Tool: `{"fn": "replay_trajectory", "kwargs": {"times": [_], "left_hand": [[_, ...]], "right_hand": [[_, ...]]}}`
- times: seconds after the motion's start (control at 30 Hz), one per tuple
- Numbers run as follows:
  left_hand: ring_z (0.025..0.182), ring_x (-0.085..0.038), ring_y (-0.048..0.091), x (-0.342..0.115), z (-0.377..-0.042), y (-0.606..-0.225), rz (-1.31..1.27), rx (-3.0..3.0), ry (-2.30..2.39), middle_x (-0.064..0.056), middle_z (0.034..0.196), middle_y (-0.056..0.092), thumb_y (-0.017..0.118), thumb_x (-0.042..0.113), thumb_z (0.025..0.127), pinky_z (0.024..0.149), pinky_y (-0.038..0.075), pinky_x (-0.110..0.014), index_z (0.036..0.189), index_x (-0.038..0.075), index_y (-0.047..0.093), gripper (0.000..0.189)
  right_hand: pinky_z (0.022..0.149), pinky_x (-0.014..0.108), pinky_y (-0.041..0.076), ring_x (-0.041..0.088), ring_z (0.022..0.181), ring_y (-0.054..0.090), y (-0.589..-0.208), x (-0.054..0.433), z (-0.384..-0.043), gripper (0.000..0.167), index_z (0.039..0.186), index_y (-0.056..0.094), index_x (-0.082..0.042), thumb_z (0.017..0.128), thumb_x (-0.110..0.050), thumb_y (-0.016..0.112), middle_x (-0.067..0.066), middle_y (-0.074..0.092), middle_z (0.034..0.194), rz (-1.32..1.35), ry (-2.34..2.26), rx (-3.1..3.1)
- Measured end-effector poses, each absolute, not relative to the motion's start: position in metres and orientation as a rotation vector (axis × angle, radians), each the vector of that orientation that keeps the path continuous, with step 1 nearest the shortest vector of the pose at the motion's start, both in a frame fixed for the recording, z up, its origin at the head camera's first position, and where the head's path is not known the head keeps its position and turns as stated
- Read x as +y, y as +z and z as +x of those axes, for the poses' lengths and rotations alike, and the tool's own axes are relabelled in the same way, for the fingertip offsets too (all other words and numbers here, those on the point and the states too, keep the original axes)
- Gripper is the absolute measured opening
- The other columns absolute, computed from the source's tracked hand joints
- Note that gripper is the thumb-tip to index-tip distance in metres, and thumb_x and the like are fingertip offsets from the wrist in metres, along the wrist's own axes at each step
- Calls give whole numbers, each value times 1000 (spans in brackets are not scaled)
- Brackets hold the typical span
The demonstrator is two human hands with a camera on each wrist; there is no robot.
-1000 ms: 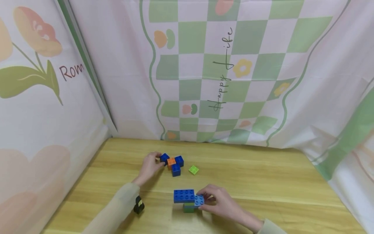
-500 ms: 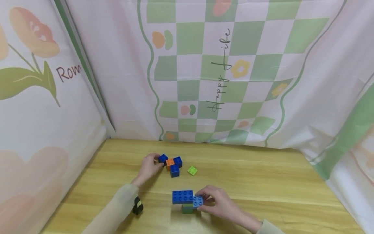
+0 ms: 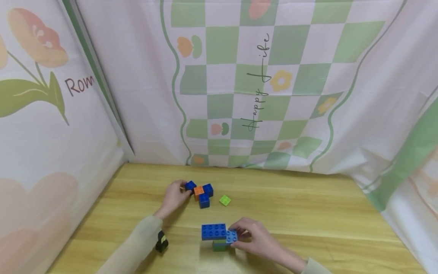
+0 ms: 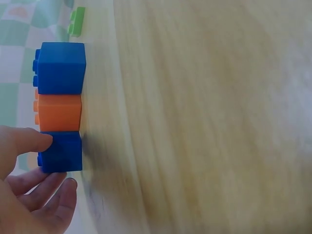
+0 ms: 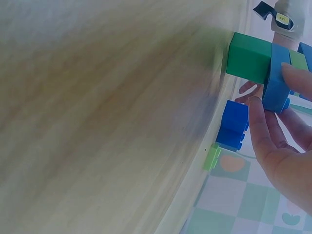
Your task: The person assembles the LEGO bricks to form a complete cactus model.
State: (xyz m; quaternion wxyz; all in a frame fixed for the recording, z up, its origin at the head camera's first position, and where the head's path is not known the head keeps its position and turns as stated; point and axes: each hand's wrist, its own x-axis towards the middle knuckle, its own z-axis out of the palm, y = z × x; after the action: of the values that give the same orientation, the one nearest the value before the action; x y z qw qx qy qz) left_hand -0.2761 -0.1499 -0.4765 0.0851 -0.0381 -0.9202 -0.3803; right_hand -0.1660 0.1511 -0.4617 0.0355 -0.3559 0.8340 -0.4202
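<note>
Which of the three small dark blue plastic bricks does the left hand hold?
The leftmost dark blue studded plastic brick in the head view: the left hand pinches it. No hand touches the front blue brick or the rightmost blue brick.

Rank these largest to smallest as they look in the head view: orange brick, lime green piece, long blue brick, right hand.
Right hand
Long blue brick
Orange brick, partly hidden
Lime green piece

From my end, I see a makeshift, curtained-off corner: wood-grain worktop (image 3: 308, 205), green-checked "Happy Life" curtain (image 3: 222, 45) behind, flower-printed sheet (image 3: 44, 144) at the left. Home or studio, I can't tell.
</note>
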Motion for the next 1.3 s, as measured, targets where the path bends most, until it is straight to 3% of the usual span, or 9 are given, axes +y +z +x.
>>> {"fn": "replay_trajectory", "kwargs": {"times": [0.47, 1.3], "left_hand": [[86, -21, 64, -152, -273, -472, -65, -2705, -1249, -16, 105, 70, 73, 7, 86, 71, 57, -31, 115, -1, 66, 31], [89, -27, 66, -168, -257, -457, -117, -2617, -1220, -18, 102, 71, 76, 9, 80, 77, 58, -37, 112, -4, 67, 35]], "right_hand": [[75, 17, 60, 6, 88, 66, -461, 151, -166, 32, 111, 68, -8, 84, -22, 77, 8, 69, 103, -1066, -1297, 2545], [75, 20, 61, 6, 87, 66, -460, 151, -167, 32, 111, 68, -7, 85, -22, 77, 8, 70, 103, -1059, -1278, 2550]]}}
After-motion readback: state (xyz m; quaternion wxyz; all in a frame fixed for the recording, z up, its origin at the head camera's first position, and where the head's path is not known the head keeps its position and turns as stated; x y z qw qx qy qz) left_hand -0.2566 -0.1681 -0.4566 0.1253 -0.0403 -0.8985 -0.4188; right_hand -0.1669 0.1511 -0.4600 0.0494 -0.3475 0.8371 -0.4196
